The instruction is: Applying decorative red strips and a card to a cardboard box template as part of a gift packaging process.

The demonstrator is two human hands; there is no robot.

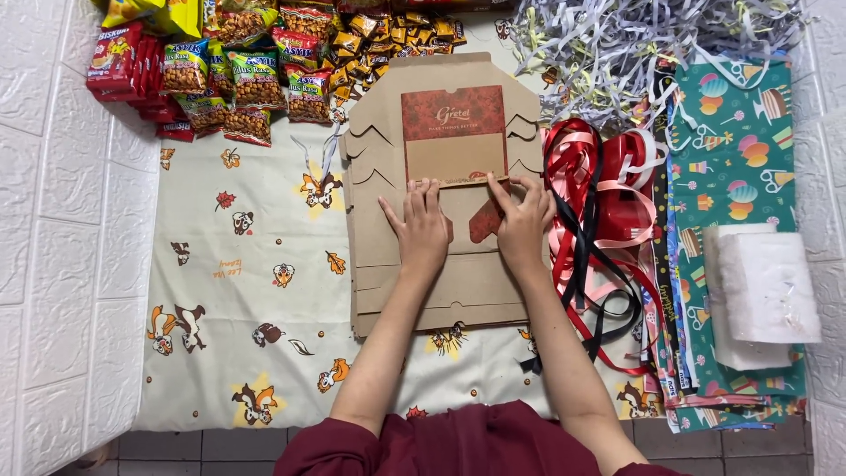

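Observation:
A stack of flat brown cardboard box blanks lies in the middle of a cartoon-printed cloth. The top blank carries a dark red printed panel and a red heart shape. My left hand presses its fingertips on the fold line just below that panel. My right hand does the same beside it, thumb and fingers pinching the edge of the folded flap. Both forearms reach up from the maroon sleeves at the bottom.
Snack packets and small wrapped sweets are piled at the back left. Shredded paper strips lie at the back right. Red, pink and black ribbons, patterned wrapping paper and a white tissue roll sit on the right.

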